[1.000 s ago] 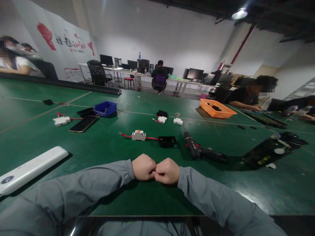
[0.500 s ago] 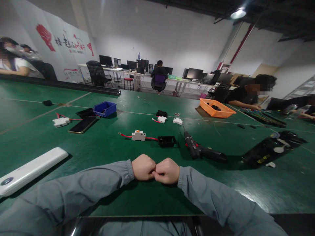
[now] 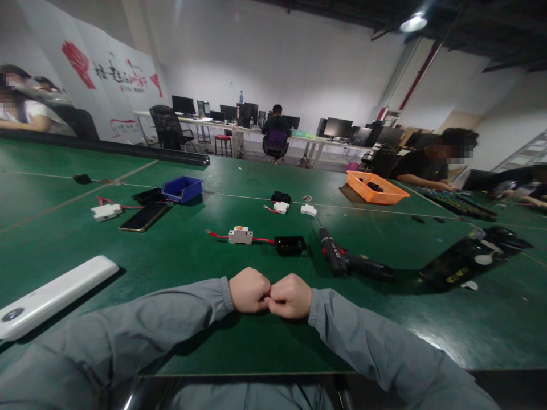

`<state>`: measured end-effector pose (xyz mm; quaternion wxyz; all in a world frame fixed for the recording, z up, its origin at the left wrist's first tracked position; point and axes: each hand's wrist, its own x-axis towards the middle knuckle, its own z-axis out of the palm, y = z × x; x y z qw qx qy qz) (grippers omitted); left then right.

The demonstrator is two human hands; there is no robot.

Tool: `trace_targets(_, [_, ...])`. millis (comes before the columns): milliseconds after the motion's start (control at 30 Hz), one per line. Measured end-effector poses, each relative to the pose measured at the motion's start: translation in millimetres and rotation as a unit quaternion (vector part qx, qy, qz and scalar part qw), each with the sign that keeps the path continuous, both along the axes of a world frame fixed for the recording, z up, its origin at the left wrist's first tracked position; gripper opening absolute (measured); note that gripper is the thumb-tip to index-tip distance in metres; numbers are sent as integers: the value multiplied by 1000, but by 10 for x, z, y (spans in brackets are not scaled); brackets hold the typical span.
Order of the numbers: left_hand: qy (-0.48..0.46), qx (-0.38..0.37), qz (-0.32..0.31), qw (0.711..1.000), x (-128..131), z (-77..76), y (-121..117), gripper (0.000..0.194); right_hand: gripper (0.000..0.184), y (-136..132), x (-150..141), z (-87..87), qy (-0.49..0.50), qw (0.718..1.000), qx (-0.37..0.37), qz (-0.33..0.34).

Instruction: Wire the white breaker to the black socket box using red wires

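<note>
My left hand [image 3: 249,290] and my right hand [image 3: 291,296] rest on the green table [image 3: 265,347] near its front edge, both closed into fists and touching knuckle to knuckle. Nothing shows inside either fist. Grey sleeves cover both forearms. Just beyond the hands lies a white breaker with red wires [image 3: 240,234] beside a small black box [image 3: 290,245]. A black and red cordless screwdriver [image 3: 352,262] lies to the right of them.
A long white device [image 3: 51,296] lies at the left. Farther back are a phone [image 3: 144,217], a blue bin [image 3: 182,188], an orange tray [image 3: 375,189] and more small white parts [image 3: 308,210]. A black bag [image 3: 470,256] lies at right. Other people sit at the right and at far desks.
</note>
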<state>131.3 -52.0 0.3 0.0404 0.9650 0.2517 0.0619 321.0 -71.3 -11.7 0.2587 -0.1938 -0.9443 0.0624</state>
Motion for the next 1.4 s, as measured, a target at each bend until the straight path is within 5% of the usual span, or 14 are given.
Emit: trace_targets(1400, [0,3,0,1000,4,-3,-4,23,37,-6,6,29,23,999,-35,11])
